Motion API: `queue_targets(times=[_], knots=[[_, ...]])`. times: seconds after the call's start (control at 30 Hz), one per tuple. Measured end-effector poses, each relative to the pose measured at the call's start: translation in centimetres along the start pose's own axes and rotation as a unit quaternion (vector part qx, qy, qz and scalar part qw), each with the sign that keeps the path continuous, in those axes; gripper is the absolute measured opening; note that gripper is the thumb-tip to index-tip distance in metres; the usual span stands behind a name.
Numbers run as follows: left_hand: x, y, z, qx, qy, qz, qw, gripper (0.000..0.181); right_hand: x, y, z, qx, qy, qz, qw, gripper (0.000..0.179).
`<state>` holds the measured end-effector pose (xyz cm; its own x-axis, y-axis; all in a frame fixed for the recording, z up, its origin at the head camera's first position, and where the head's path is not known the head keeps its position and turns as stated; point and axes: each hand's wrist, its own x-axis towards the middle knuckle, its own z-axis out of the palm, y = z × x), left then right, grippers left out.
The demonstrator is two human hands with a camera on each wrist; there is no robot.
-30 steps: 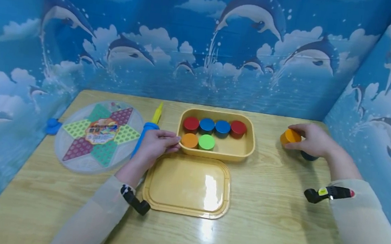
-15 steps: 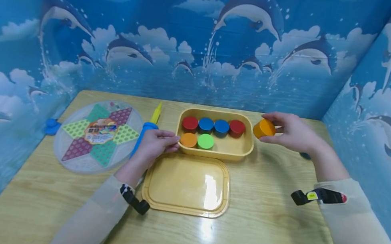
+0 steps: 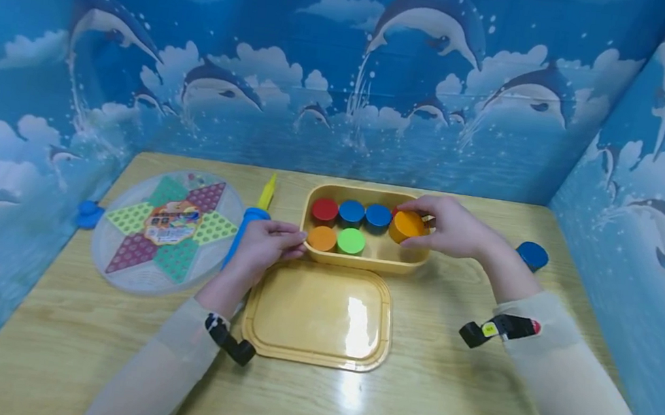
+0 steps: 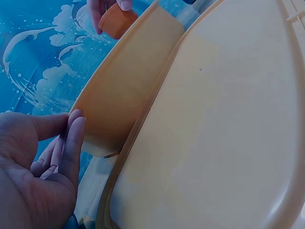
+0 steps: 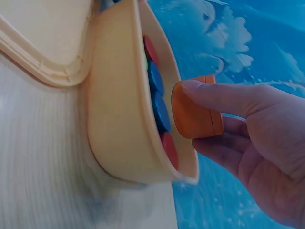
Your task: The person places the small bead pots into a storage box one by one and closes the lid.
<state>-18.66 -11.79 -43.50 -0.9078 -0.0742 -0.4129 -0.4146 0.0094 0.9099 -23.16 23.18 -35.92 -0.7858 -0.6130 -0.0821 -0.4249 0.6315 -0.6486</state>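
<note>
My right hand (image 3: 453,228) grips a small orange lidded tub (image 3: 407,228) between thumb and fingers, over the right end of a yellow plastic box (image 3: 363,264). In the right wrist view the orange tub (image 5: 195,109) is tilted and above the rim. At the box's front left corner my left hand (image 3: 263,247) pinches the rim, thumb against fingers (image 4: 75,138). Inside stand a red tub (image 3: 324,211), two blue tubs (image 3: 351,214), another orange tub (image 3: 322,238) and a green tub (image 3: 351,242). Another red tub is mostly hidden behind the held one.
The box's flat yellow lid (image 3: 308,314) lies in front of it. A blue tub (image 3: 532,255) stands at the table's right. On the left are a round star-patterned game board (image 3: 169,233), a blue and yellow stick-like toy (image 3: 266,196) and a small blue object (image 3: 89,215).
My right hand has carried the orange tub leftward from the table's right side to over the box, uncovering the blue tub there. My left hand has stayed on the rim.
</note>
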Motion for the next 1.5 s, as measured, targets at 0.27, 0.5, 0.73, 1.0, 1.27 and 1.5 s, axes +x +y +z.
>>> queue_targets(times=[0.27,0.5,0.73,1.0,1.27,1.5], knots=[[-0.1,0.1,0.2,0.0,0.002,0.001,1.0,0.029,1.7,-0.8,1.8,-0.006,-0.056,0.008,0.9984,0.065],[-0.1,-0.1,0.3,0.001,0.001,0.006,1.0,0.027,2.5,-0.6,3.1,-0.068,-0.082,-0.014,0.9942,0.056],[-0.1,-0.2,0.4,0.004,0.0,0.007,1.0,0.025,2.6,0.0,3.6,-0.052,-0.084,-0.004,0.9951,0.055],[-0.1,-0.1,0.3,0.004,0.005,0.004,1.0,0.026,2.7,0.3,3.4,0.003,-0.081,0.011,0.9967,0.054],[0.0,-0.1,0.2,0.003,0.005,0.005,1.0,0.026,2.9,0.2,3.7,0.004,-0.075,0.011,0.9972,0.054],[0.0,-0.1,0.1,0.0,0.006,0.002,1.0,0.025,2.5,0.0,3.2,0.016,-0.064,0.017,0.9977,0.056]])
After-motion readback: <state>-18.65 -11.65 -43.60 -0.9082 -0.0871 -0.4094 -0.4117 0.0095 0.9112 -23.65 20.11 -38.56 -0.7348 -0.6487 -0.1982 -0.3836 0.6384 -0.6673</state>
